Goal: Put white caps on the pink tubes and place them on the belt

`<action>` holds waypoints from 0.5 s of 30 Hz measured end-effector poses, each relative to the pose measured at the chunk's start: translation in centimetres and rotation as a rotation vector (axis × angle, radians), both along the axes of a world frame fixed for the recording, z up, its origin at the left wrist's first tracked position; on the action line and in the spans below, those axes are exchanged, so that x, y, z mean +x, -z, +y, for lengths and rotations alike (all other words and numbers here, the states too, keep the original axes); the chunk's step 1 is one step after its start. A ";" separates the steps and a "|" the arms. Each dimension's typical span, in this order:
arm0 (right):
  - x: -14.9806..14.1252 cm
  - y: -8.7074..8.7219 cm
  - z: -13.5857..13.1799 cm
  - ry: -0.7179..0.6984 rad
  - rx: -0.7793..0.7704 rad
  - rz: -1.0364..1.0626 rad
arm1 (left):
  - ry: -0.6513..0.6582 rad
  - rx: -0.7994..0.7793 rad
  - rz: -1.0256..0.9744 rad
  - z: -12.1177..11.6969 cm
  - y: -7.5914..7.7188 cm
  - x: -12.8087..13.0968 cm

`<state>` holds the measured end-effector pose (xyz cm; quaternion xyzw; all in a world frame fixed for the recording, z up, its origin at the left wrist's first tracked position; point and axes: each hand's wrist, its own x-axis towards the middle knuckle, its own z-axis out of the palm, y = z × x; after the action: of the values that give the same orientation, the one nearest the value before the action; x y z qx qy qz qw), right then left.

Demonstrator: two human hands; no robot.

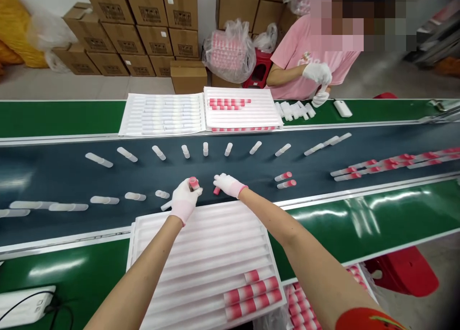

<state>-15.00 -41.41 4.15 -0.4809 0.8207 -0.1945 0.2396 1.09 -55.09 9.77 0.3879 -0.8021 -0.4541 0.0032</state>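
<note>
My left hand (184, 201), in a white glove, is closed around a small tube (193, 182) whose red end points up. My gloved right hand (229, 184) has its fingers on a red tube (216, 190) low over the dark conveyor belt (244, 169). Partly hidden by my left hand, a white tube (166, 206) lies on the belt. Below both hands rests a white ridged tray (194, 253), with several red-and-white tubes (253, 291) in its grooves at the lower right.
White tubes (98, 160) lie spaced along the belt, with red-ended tubes (286, 176) to the right. Across it, a co-worker in pink (302, 47) works beside two trays (244, 93). Cartons (151, 14) stand behind; a red stool (406, 272) is at lower right.
</note>
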 end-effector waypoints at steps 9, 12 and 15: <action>-1.2 1.7 3.9 0.397 -0.289 -0.399 | 0.199 -0.092 -0.114 5.6 5.8 -6.4; -0.8 2.6 4.0 0.417 -0.268 -0.419 | 0.235 -0.093 -0.137 6.6 6.9 -7.4; -0.9 2.9 4.1 0.437 -0.256 -0.424 | 0.261 -0.114 -0.163 6.7 6.7 -7.3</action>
<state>-15.92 -37.28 1.28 -0.2685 0.8053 -0.4384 0.2952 -6.17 -48.40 3.05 0.3152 -0.8676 -0.3716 -0.0991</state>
